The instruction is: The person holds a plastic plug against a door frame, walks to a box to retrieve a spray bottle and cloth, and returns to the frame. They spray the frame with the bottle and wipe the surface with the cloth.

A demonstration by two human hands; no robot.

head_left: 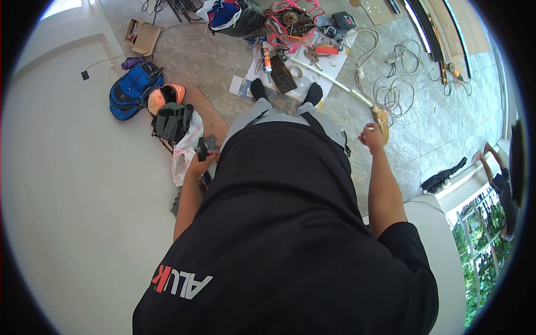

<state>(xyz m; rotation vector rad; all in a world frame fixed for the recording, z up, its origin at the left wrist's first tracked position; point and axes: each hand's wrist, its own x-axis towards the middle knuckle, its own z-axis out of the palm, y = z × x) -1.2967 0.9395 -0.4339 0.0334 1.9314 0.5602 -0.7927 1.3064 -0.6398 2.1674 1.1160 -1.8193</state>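
Note:
I stand looking down my black shirt at my socked feet (258, 89) on a tiled floor. My left hand (199, 163) is at my left hip, closed around a small dark grey tool (204, 147) that sticks up from the fist. My right hand (372, 137) hangs out to my right side with its fingers curled. A tiny white bit shows at the fingertips; I cannot tell what it is. Just beyond that hand lies a broom head (383, 120) on a long white handle (335, 84).
By the left wall lie a blue backpack (132, 89), an orange helmet (166, 96), a grey-green bag (173, 120) and a white plastic bag (186, 152). Tools, a sealant tube (267, 56) and white cables (393, 84) clutter the floor ahead. Another person (497, 178) crouches at the right.

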